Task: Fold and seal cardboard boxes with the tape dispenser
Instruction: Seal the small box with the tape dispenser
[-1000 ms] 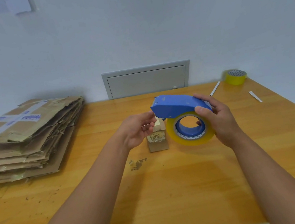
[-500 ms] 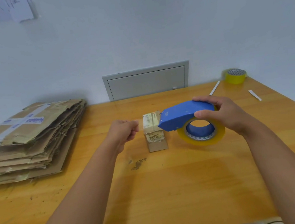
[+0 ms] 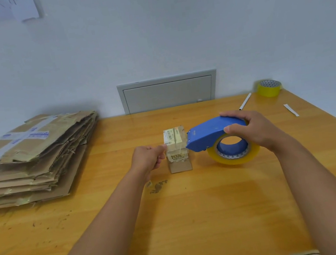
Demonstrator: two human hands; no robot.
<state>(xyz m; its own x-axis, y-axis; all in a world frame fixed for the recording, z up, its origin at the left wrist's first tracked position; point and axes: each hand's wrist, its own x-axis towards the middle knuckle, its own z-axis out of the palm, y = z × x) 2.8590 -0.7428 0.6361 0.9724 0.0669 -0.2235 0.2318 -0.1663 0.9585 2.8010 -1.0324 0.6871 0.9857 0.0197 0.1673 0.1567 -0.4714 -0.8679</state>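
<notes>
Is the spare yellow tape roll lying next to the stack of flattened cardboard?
No, the spare yellow tape roll sits at the far right corner of the table, while the stack of flattened cardboard lies at its left side.

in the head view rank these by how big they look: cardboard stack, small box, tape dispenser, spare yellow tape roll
1. Cardboard stack, largest by far.
2. Tape dispenser, held in the right hand.
3. Small box, about as tall as the dispenser but much narrower.
4. Spare tape roll, smallest, though it sits farthest back, so it looks smaller than it is.
</notes>
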